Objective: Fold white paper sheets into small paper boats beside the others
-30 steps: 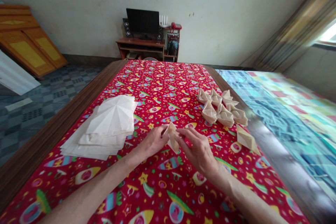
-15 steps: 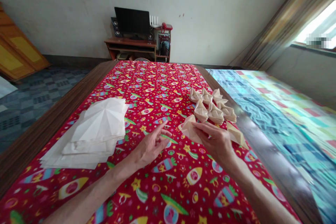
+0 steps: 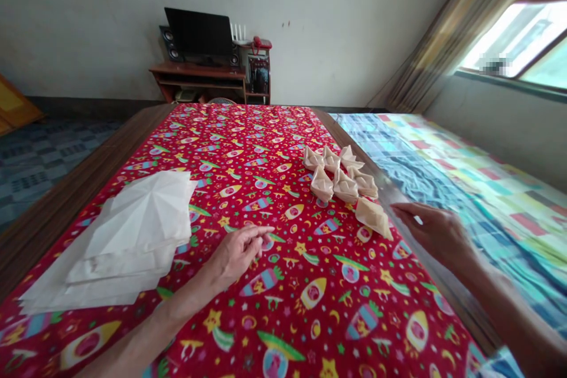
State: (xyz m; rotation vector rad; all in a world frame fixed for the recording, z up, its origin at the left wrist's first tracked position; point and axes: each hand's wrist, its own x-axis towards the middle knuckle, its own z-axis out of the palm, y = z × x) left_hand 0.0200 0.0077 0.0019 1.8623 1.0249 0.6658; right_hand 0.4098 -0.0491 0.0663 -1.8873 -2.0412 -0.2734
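My left hand [image 3: 241,253] hovers over the middle of the red patterned cloth [image 3: 266,331], fingers loosely stretched, holding nothing. Out past the cloth's right side is my right hand [image 3: 436,233], its fingers extended with a gap by the thumb and nothing visible in them. Nearest to it lies a flat folded piece of cream paper [image 3: 373,217]. Just beyond that, several folded paper boat-like shapes [image 3: 345,185] sit close together in two rows. A stack of creased white paper sheets [image 3: 142,218] lies to the left of my left hand.
The cloth covers a table with a dark wooden edge [image 3: 88,159]. A bed with a checked cover [image 3: 443,171] adjoins its right side. By the far wall, a desk [image 3: 199,73] carries a monitor [image 3: 198,33] and speakers. A curtain [image 3: 443,41] hangs beside the window [image 3: 509,35].
My right hand has let go of the folded paper and moved right, past the cloth's edge. The paper now lies near the folded shapes. The view has swung slightly right.
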